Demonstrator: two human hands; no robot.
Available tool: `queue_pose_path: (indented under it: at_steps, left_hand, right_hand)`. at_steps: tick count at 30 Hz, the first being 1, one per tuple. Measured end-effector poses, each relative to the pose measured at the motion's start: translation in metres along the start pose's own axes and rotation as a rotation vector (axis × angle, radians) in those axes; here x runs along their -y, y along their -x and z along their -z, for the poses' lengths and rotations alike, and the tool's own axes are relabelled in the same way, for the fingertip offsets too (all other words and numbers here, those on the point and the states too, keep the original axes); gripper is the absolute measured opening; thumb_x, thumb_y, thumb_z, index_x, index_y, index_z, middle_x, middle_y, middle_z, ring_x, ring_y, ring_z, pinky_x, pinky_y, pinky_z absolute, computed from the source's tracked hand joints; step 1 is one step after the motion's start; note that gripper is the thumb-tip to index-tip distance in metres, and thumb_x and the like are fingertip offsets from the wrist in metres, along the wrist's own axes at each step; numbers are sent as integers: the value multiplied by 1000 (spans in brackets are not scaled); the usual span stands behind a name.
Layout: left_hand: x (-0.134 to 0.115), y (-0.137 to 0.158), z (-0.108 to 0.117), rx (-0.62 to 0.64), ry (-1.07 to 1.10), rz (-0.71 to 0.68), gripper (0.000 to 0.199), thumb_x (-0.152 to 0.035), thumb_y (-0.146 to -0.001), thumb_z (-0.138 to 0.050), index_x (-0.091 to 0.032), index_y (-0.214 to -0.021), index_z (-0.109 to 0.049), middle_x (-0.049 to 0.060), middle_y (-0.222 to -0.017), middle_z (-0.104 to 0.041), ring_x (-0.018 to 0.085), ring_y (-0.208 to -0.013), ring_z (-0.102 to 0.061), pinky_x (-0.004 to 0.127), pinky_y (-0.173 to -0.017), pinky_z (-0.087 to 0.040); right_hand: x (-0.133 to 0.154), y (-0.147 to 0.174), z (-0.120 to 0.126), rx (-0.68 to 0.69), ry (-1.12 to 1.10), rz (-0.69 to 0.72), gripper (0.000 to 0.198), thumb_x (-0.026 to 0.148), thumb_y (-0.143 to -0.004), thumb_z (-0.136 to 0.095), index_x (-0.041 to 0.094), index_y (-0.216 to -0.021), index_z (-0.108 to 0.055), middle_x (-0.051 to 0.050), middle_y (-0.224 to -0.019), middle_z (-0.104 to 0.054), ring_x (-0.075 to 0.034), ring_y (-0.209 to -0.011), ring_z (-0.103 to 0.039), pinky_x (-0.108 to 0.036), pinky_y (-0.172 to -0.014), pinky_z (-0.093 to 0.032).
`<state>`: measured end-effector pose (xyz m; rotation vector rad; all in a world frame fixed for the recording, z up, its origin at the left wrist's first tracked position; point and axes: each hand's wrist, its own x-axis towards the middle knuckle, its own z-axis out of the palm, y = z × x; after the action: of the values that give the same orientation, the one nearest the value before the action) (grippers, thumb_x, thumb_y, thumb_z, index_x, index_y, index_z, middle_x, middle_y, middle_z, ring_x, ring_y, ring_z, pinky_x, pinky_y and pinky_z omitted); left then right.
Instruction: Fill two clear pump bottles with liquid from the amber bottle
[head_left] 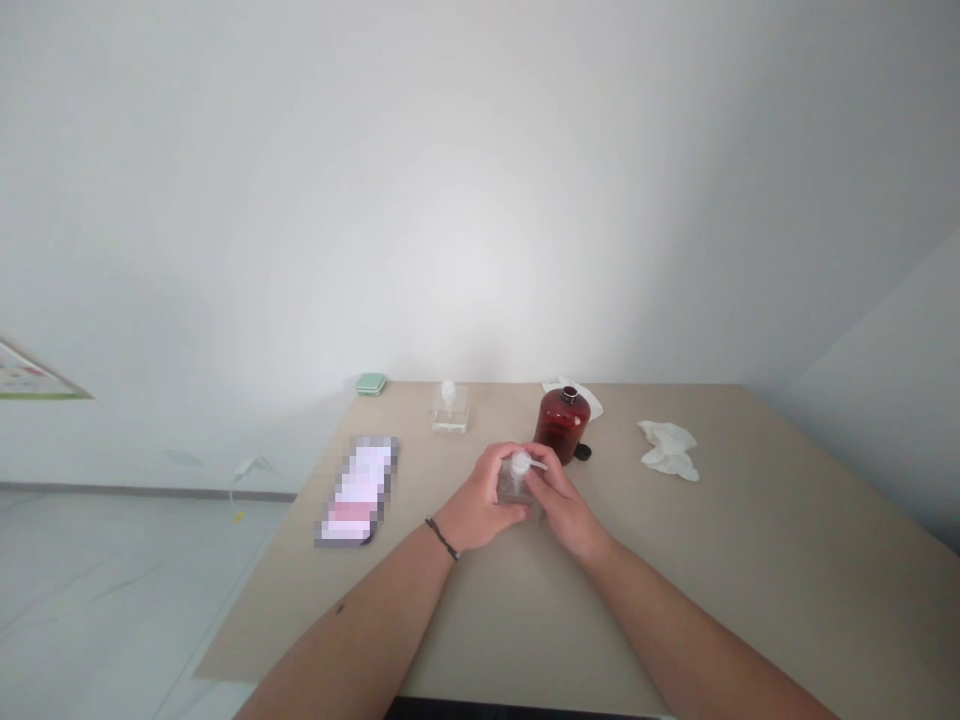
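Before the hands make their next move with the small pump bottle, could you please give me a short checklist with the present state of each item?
1. Left hand grips the clear pump bottle: ok.
2. Right hand at the pump head: ok.
3. Pump head seated tight on the bottle: cannot tell, fingers hide the neck.
4. Brown bottle upright, just behind the hands: ok, but its top is open and its black cap lies beside it.
5. Tissue within reach to the right for spills: ok.
6. Second pump bottle stands well apart: ok.
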<state>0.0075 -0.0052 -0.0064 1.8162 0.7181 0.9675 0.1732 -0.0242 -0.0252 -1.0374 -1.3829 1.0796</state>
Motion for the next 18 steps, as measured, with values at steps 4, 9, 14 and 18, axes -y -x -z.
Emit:
queue_pose_path:
  at_steps: [4, 9, 14, 18]
  left_hand:
    - [0, 0, 0, 10, -15, -14, 73, -7, -70, -73, -23, -133, -40, 11, -135, -50, 28, -126, -51, 49, -110, -39]
    - [4, 0, -1, -3, -2, -12, 73, -6, -70, -72, -24, -133, -40, 10, -133, -51, 28, -123, -53, 48, -107, -42]
    - [5, 0, 0, 15, -6, -13, 72, -9, -72, -74, -24, -134, -39, 10, -134, -49, 28, -125, -51, 48, -109, -40]
    - [4, 0, 1, 11, -36, -14, 70, -11, -72, -74, -23, -132, -41, 10, -132, -49, 28, -124, -51, 48, -110, -40]
  right_hand:
    - [0, 0, 0, 9, -9, 20, 41, 53, -89, -59, 27, -119, -50, -6, -118, -59, -25, -114, -56, -45, -102, -44]
    - [-2, 1, -1, 15, 16, 2, 45, 55, -87, -61, 27, -121, -49, -6, -117, -60, -25, -112, -57, -45, -99, -47]
    - [-4, 0, 2, -22, 5, -13, 44, 62, -89, -54, 27, -114, -55, -5, -114, -62, -26, -111, -59, -45, -101, -45]
    - [-4, -1, 2, -8, 32, -4, 41, 60, -87, -58, 27, -110, -59, -5, -111, -61, -26, -111, -57, -46, -101, -44]
